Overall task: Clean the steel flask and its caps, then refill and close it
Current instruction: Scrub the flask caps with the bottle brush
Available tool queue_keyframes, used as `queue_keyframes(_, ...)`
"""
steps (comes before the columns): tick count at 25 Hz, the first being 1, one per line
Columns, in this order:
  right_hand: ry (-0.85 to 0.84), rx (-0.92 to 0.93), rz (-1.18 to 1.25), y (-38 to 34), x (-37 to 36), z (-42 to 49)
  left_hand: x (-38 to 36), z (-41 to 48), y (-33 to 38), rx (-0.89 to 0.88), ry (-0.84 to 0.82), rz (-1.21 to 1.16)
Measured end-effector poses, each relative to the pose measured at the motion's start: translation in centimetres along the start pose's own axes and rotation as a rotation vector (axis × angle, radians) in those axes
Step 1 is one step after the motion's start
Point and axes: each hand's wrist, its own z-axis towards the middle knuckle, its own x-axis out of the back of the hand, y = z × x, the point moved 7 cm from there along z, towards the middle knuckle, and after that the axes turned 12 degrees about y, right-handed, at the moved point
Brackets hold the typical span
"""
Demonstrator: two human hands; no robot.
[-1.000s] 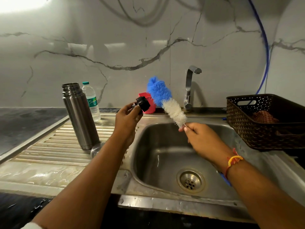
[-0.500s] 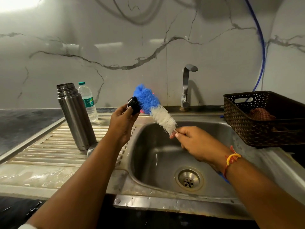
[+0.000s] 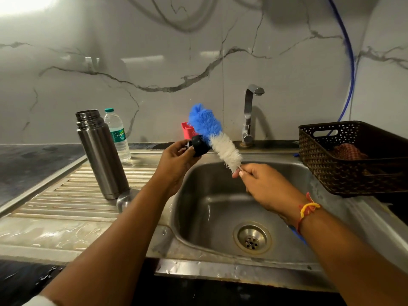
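Observation:
The steel flask stands upright and uncapped on the ribbed drainboard, left of the sink. My left hand pinches the black inner cap above the sink's left rim. My right hand grips the handle of a bottle brush with blue and white bristles. The bristles lie against the black cap. A steel outer cap lies on the drainboard at the flask's foot, partly hidden by my left forearm.
A plastic water bottle stands behind the flask. The steel sink has a drain and a tap at the back. A red object sits behind the brush. A dark basket with a cloth stands at the right.
The brush swung left onto the cap, then its blue tip rose, so the white bristles now lie against the black cap. The flask has not moved.

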Motion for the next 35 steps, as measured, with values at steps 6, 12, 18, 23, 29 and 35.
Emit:
queue_keyframes(6, -0.007, -0.016, 0.006, 0.2, -0.1, 0.2, -0.4, -0.3, -0.5, 0.019, -0.075, 0.055)
queue_keyframes(12, -0.026, 0.000, -0.049, 0.4, -0.5, 0.3, 0.0, 0.0, -0.5, -0.026, 0.021, 0.117)
queue_keyframes(18, -0.032, 0.015, -0.109, 0.5, -0.8, 0.4, 0.6, 0.6, -0.4, -0.060, 0.119, 0.145)
queue_keyframes(23, -0.016, 0.030, -0.191, 0.9, -0.9, 0.6, 0.7, 0.5, 0.4, -0.122, 0.175, 0.166)
queue_keyframes(29, 0.117, -0.016, -0.152, 0.9, -0.1, 0.9, 1.5, 0.9, 0.1, -0.019, 0.159, -0.051)
queue_keyframes(35, 0.009, -0.075, 0.022, 0.4, -1.1, 0.0, 0.0, -0.1, -0.5, 0.032, 0.065, -0.004)
